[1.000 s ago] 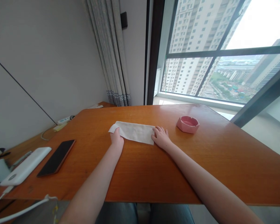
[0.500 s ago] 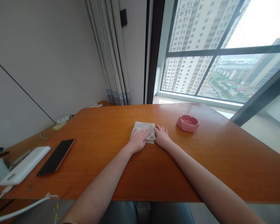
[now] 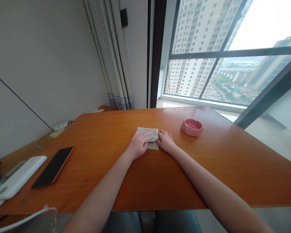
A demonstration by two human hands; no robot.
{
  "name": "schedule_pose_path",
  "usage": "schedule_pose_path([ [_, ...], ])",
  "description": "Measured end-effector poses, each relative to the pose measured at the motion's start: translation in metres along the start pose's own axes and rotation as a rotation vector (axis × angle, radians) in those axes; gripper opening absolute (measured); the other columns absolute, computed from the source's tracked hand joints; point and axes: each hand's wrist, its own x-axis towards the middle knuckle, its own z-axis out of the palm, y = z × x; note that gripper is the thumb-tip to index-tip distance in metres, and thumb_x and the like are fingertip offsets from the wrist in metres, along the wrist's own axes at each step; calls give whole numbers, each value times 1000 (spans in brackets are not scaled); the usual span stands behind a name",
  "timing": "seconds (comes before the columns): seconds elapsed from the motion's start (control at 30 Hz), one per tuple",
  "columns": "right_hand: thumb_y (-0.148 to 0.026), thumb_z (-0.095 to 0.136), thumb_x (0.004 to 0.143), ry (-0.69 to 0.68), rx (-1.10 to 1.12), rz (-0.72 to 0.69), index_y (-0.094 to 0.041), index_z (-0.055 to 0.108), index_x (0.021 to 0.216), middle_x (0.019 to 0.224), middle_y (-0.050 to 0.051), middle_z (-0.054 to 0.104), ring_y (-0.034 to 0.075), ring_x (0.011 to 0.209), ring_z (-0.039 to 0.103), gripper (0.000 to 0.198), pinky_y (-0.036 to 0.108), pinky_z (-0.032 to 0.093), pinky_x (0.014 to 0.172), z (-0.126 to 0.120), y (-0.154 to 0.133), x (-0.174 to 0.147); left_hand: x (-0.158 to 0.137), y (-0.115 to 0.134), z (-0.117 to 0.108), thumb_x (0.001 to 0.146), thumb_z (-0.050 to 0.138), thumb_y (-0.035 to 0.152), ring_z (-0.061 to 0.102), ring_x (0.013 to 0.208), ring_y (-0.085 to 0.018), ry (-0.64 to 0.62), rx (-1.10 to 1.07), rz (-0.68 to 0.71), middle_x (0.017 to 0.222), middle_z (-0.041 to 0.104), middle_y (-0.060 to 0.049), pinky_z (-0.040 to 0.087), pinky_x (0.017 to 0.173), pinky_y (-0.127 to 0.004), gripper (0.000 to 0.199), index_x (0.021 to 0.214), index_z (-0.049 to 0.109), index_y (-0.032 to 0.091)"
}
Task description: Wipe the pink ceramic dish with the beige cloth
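A small pale grey folded cloth [image 3: 147,132] lies on the wooden table in front of me. Its upper layer is pushed up a little along the near side, and a lower layer shows beneath. At its left edge, my left hand [image 3: 137,145] has its fingers over the cloth, closed on that side; the thumb is partly hidden. My right hand [image 3: 166,141] holds the right edge between thumb and forefinger, its other fingers resting bent on the table. To the right of that hand sits a pink ashtray [image 3: 192,128].
On the left of the table [image 3: 99,129] lie a black phone [image 3: 52,167] and a white power bank [image 3: 18,178] with a cable. A power strip [image 3: 61,125] is by the wall. Behind the table are a grey curtain [image 3: 111,48] and a large window.
My left hand has slid left to the cloth's left edge. The cloth's upper layer has been drawn up, baring more of the layer below. The whole view has shifted slightly.
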Motion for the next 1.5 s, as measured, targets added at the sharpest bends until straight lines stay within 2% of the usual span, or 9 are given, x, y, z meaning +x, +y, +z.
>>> schedule_pose_path([
  [0.13,-14,32,82,254,293,86,-17,50,122,128,13,55,24,124,44,44,51,26,109,-5,1,4,1,-4,-2,95,27,43,23,141,-27,-10,-77,-82,149,35,-10,5,114,-55,51,135,48,20],
  [0.23,-28,33,89,397,336,-122,-16,51,123,132,13,51,23,127,42,40,44,30,109,-9,-8,-1,4,-3,5,93,30,50,23,140,-32,-72,-238,-107,150,33,-14,13,113,-56,56,131,52,16],
  [0.4,-36,24,96,120,78,-249,-14,46,134,141,14,44,24,132,38,49,45,29,110,-2,-26,-15,6,6,10,95,25,47,53,119,-23,-12,-556,166,129,59,-7,29,111,-45,51,111,65,20],
  [0.67,-44,39,90,-61,-244,-106,-15,33,144,152,13,28,32,140,24,61,51,18,113,-1,-17,-38,7,-23,17,89,44,34,51,120,-22,56,-295,2,127,58,-12,36,107,-39,32,106,65,16],
  [0.87,-47,33,91,-53,-270,-98,-21,33,144,152,7,29,27,140,25,60,46,20,115,-33,43,-82,5,-17,15,86,48,32,46,126,-24,19,-218,12,133,53,-11,33,110,-41,34,115,61,18],
  [1.03,-51,31,90,16,-303,74,-21,38,142,150,8,34,26,140,26,61,46,21,115,-63,117,-100,4,-16,14,86,48,32,47,125,-24,23,-236,19,133,54,-11,34,109,-42,33,114,62,19],
  [1.13,-51,32,89,60,-275,68,-22,44,138,148,9,38,26,139,29,58,47,24,114,-72,132,-103,4,-17,13,86,48,31,46,126,-24,27,-237,20,132,54,-11,34,109,-42,33,114,62,19],
  [1.33,-36,36,90,259,-99,-169,-18,50,129,136,11,50,24,129,41,45,46,23,114,-58,58,-91,3,-14,13,86,49,30,47,124,-24,52,-267,31,130,55,-11,34,108,-41,30,109,64,19],
  [1.5,-17,39,83,121,193,-367,-9,33,141,140,14,44,19,129,40,59,34,34,109,0,-27,-54,7,-11,13,84,48,24,59,84,-17,58,-421,60,94,65,-7,49,80,-31,25,100,64,15],
])
